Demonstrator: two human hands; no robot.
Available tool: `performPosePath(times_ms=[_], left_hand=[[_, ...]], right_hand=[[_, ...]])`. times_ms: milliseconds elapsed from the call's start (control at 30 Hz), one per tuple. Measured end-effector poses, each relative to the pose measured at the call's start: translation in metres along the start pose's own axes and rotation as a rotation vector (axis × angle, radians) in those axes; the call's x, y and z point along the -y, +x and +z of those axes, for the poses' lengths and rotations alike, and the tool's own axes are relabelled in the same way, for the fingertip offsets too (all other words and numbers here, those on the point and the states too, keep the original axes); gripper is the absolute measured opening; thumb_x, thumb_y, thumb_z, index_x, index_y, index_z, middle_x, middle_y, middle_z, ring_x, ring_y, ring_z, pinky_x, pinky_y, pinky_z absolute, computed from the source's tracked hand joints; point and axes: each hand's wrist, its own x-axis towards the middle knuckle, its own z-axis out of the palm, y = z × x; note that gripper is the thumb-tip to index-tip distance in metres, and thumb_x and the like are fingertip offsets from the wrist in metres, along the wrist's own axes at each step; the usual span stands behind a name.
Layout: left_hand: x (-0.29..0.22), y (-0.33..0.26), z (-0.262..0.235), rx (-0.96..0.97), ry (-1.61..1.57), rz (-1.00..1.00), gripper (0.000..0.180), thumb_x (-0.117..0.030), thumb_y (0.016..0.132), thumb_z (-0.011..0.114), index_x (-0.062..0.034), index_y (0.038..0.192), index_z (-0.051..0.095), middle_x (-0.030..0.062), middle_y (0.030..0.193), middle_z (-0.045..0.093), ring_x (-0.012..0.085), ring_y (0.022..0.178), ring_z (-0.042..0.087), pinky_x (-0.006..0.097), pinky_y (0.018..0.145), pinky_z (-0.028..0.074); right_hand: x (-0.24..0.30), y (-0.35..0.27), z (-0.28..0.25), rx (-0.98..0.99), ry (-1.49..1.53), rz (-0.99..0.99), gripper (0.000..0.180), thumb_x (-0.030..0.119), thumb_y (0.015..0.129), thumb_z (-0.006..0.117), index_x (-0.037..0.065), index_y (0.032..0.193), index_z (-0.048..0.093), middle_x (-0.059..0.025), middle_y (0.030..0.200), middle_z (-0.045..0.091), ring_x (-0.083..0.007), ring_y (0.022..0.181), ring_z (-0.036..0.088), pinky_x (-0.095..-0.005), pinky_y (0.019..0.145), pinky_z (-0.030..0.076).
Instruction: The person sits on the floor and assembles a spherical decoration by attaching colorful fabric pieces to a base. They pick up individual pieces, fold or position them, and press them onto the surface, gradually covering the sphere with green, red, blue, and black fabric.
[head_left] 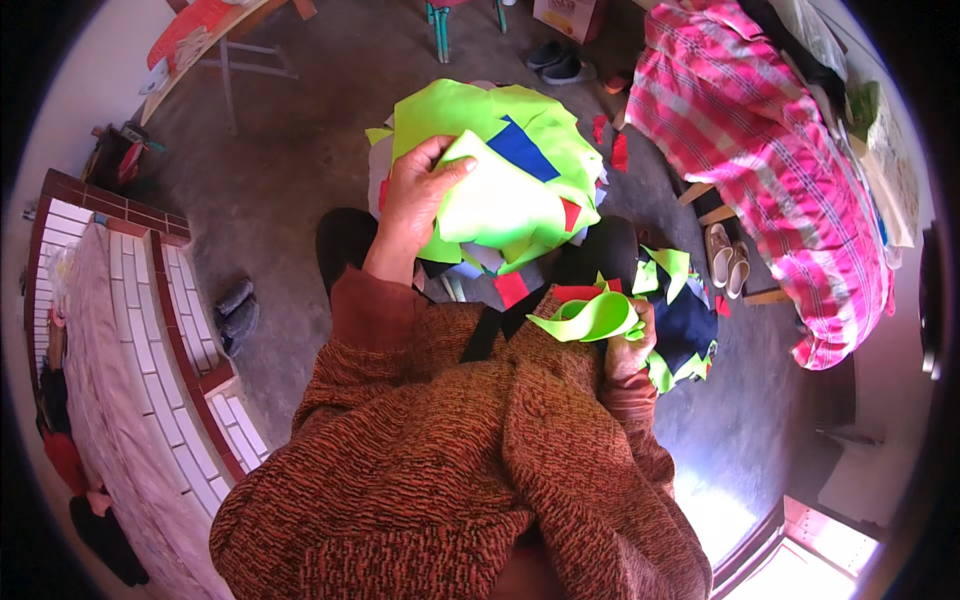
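1. A pile of neon-green cloth pieces (500, 170) lies in front of the person, on the lap and knees, with a blue patch (520, 148) and small red scraps among the green.
2. The left hand (415, 195) lies on the pile's left side, thumb and fingers pinched shut on the edge of the top green piece (490, 195).
3. The right hand (628, 345) is low at the right, fingers closed around a curled green strip (592, 318) (the fingertips themselves are hidden by the cloth).
4. Just right of that hand sits a dark blue bundle (685, 320) with green scraps on it.
5. Further out: a bed with a pink plaid blanket (770, 150) at right, pale slippers (728, 258) beside it, dark shoes (237, 312) on the concrete floor at left, near a tiled ledge (170, 330).
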Motion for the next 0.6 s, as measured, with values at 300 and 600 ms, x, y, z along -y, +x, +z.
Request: performPosePath(times_ms=[300, 600], left_hand=[[-0.043, -0.024, 0.005, 0.559, 0.332, -0.026, 0.024, -0.004, 0.078, 0.067, 0.0008, 0.101, 0.062, 0.0017, 0.089, 0.064, 0.0081, 0.079, 0.058, 0.023, 0.071, 0.048], [-0.058, 0.040, 0.010, 0.759, 0.754, 0.032, 0.026, 0.000, 0.075, 0.063, -0.0015, 0.100, 0.064, 0.0018, 0.091, 0.066, 0.0069, 0.078, 0.057, 0.024, 0.072, 0.048]], right_hand=[[-0.005, -0.002, 0.001, -0.007, -0.014, -0.033, 0.025, 0.001, 0.070, 0.072, 0.005, 0.089, 0.056, -0.0003, 0.079, 0.056, -0.0098, 0.071, 0.051, -0.0229, 0.067, 0.042], [-0.005, -0.001, 0.000, 0.035, -0.040, -0.022, 0.024, 0.001, 0.072, 0.070, 0.005, 0.090, 0.055, -0.0006, 0.083, 0.057, -0.0098, 0.074, 0.052, -0.0231, 0.070, 0.043]])
